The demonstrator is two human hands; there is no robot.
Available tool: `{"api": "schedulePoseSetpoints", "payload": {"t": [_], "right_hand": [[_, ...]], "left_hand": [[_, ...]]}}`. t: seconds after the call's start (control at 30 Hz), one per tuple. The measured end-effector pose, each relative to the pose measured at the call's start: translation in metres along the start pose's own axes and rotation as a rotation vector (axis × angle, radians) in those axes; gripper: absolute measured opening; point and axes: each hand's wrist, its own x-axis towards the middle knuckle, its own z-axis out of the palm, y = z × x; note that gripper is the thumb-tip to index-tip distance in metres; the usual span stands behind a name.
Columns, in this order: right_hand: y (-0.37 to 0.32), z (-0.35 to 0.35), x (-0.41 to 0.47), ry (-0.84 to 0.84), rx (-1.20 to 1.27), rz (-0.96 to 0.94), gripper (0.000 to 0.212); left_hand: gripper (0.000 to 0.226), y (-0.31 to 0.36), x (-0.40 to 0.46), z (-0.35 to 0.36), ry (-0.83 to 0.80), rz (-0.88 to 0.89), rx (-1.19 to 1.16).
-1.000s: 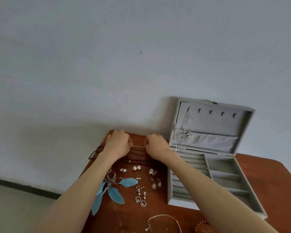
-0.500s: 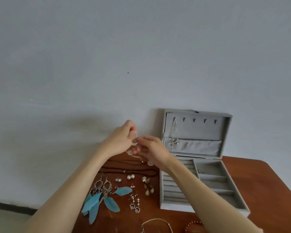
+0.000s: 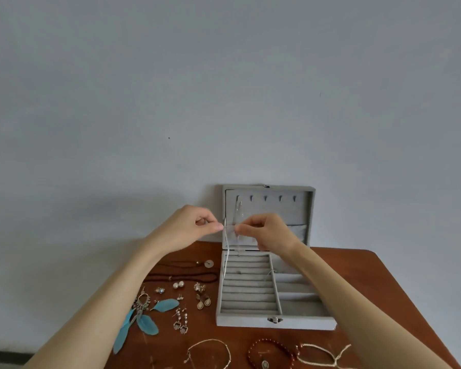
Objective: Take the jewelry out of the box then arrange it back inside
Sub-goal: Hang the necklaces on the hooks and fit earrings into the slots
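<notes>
A grey jewelry box [image 3: 274, 322] stands open on the brown table [image 3: 357, 283], its lid upright against the wall. My left hand [image 3: 189, 227] and my right hand [image 3: 266, 230] are raised in front of the lid, each pinching an end of a thin silver chain necklace [image 3: 225, 251] that hangs down between them over the box's ring rolls. Another fine chain [image 3: 238, 211] hangs from a hook inside the lid. Earrings, blue feather earrings [image 3: 144, 315] and dark bead necklaces [image 3: 181, 275] lie left of the box.
Along the front edge lie a gold bracelet [image 3: 210, 350], a red bead bracelet [image 3: 272, 352] and a cream cord bracelet [image 3: 322, 355]. A pale wall rises right behind the box. The table's left edge drops off beside my left forearm.
Both hands lifted off the table at the far left and moved right and up with the thin chain, now held in front of the box lid. The camera view shifted too.
</notes>
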Motion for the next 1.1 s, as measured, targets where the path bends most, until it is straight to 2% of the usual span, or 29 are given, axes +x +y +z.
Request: {"api": "schedulePoseSetpoints", "payload": {"t": [0.17, 0.33, 0.47, 0.53, 0.8, 1.0, 1.1], "right_hand": [[0.014, -0.028, 0.000, 0.108, -0.031, 0.021, 0.017], [0.024, -0.030, 0.021, 0.313, -0.284, 0.001, 0.040], [0.026, -0.030, 0.039, 0.424, -0.377, -0.006, 0.051], [0.025, -0.030, 0.046, 0.464, -0.405, -0.019, 0.055], [0.030, -0.021, 0.066, 0.532, -0.277, 0.090, 0.050], [0.040, -0.013, 0.063, 0.538, -0.098, 0.202, 0.051], [0.042, -0.011, 0.058, 0.512, -0.007, 0.257, 0.045]], "left_hand": [[0.016, 0.007, 0.019, 0.021, 0.122, 0.029, -0.010], [0.022, 0.008, 0.047, 0.046, 0.339, 0.023, 0.011], [0.036, 0.005, 0.068, 0.058, 0.429, 0.012, 0.135], [0.041, 0.005, 0.078, 0.058, 0.464, 0.002, 0.124], [0.055, 0.013, 0.094, 0.071, 0.567, -0.193, 0.077], [0.055, 0.012, 0.092, 0.082, 0.536, -0.285, -0.042], [0.051, 0.009, 0.087, 0.091, 0.518, -0.305, -0.103]]}}
